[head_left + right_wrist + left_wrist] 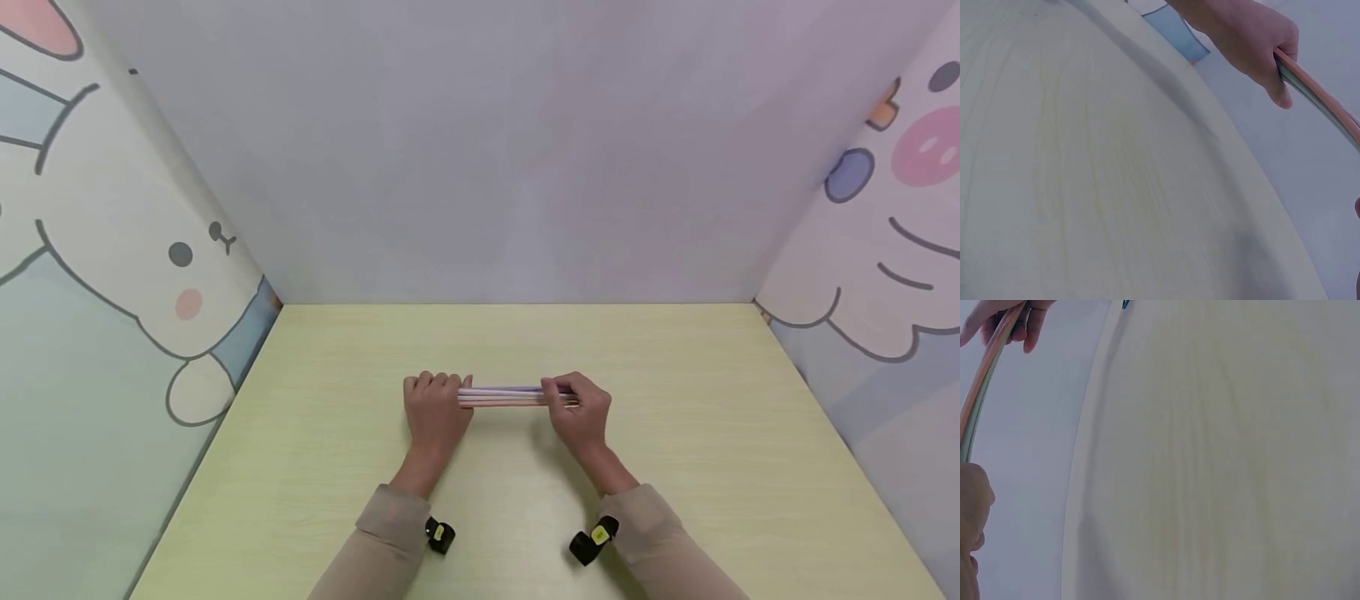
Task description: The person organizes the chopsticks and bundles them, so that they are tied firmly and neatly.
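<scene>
Both hands hold a bundle of long thin pastel-coloured sticks (504, 397) level above the table, one hand at each end. Their exact kind cannot be told; white, lilac, orange and green show. My left hand (437, 406) wraps its fingers around the left end. The right hand (581, 410) grips the right end, its thumb lying along the near side. In the left wrist view, orange and green lengths of the bundle (984, 381) run between the left hand (972, 506) and the right hand (1019, 322). The right wrist view shows the left hand (1250, 47) around the far end.
A pale wood-grain table (337, 350) lies beneath the hands. Behind it rises a plain grey wall (517, 167). Cartoon-printed panels (105, 275) stand on both sides. Small black devices (440, 536) sit at both wrists by the sleeves.
</scene>
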Demonstrator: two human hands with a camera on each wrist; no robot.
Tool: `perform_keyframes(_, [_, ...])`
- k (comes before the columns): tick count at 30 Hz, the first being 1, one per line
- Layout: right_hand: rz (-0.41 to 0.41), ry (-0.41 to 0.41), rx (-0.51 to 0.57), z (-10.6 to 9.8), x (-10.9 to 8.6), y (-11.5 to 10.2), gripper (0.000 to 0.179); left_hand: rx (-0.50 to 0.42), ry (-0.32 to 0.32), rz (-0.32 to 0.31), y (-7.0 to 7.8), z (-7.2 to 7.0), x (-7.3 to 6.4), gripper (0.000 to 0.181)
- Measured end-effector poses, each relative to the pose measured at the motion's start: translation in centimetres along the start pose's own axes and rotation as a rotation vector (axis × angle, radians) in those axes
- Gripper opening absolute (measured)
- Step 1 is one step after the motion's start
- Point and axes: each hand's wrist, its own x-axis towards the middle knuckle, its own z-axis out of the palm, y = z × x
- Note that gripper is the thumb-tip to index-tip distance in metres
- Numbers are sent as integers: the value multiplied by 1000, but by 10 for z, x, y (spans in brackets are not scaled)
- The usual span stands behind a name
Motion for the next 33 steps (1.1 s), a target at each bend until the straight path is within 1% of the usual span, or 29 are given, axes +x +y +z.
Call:
perform_keyframes(2, [44, 5, 17, -2, 4, -9, 17, -1, 5, 27, 0, -1, 0, 29])
perform_keyframes(4, [132, 8, 35, -3, 9, -19, 20, -4, 24, 68, -1, -3, -1, 29])
perform_keyframes(6, [237, 3, 58, -5, 14, -29, 20, -11, 42, 104, -1, -3, -1, 28])
perform_keyframes(7, [281, -7, 72, -6, 16, -34, 20, -18, 48, 111, -1, -3, -1, 28])
perform_keyframes(8, [307, -23, 83, -6, 17, -38, 19, -23, 50, 110, -1, -2, -1, 27])
perform_keyframes(9, [317, -46, 96, -6, 17, -40, 19, -26, 47, 105, 0, -2, -1, 25])
perform_keyframes(11, [308, -102, 124, -5, 17, -45, 18, -35, 44, 93, 1, -1, -1, 23])
perform_keyframes(14, [285, -140, 125, -2, 16, -46, 20, -26, 54, 91, 3, -1, -1, 21])
perform_keyframes(16, [321, -128, 120, -1, 17, -45, 20, -19, 81, 111, 5, -1, -2, 22])
perform_keyframes(19, [408, -107, 121, -1, 20, -43, 22, -7, 112, 137, 6, -4, -3, 23])
perform_keyframes(21, [443, -102, 127, -2, 21, -42, 20, -4, 115, 153, 7, -6, -3, 24])
perform_keyframes(23, [449, -93, 124, -3, 23, -42, 18, 1, 98, 165, 7, -7, -3, 24])
perform_keyframes(26, [413, -78, 96, -5, 23, -41, 18, 11, 81, 170, 8, -8, -3, 23])
perform_keyframes(28, [377, -111, 93, -6, 23, -42, 18, 18, 84, 158, 7, -7, -3, 20])
perform_keyframes(30, [352, -170, 106, -7, 23, -45, 19, 22, 102, 137, 7, -5, -3, 17])
perform_keyframes(31, [353, -201, 119, -8, 23, -47, 20, 20, 110, 130, 7, -5, -2, 17])
perform_keyframes(33, [389, -247, 158, -10, 24, -51, 23, 13, 115, 133, 7, -5, -1, 18])
